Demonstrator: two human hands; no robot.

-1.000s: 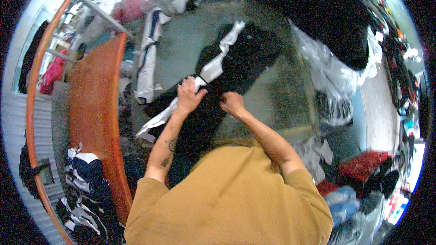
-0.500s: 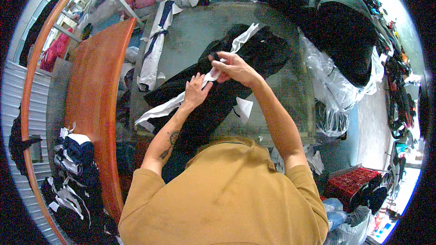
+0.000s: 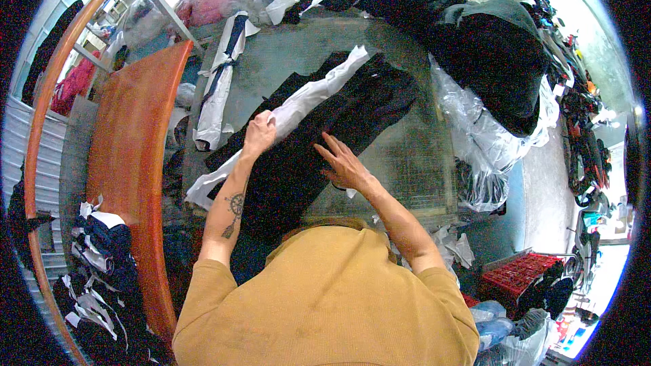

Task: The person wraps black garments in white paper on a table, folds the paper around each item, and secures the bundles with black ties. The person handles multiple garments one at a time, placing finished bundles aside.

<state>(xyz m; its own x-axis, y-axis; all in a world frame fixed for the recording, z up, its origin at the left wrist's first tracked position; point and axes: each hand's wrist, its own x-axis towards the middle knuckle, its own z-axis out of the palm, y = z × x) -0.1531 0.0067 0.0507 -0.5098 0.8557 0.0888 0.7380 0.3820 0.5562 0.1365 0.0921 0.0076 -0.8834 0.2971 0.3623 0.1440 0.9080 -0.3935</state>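
Your left hand [image 3: 260, 134] is kinda pinching the white strip [image 3: 317, 93] slanting off far-right, right hand [image 3: 347, 166] spread over black fabric [image 3: 369, 105].

Mustard shirt [image 3: 325, 291], short sleeves [image 3: 207, 288], dark wheel-shaped tattoo [image 3: 235, 204] on left forearm [image 3: 239, 179]

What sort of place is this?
Probably a garment or textile workshop. Black cloth with a white strip lies on a broad worktable, a white-and-navy bundle lies near its left edge, and a big dark pile sits by clear plastic on the right.
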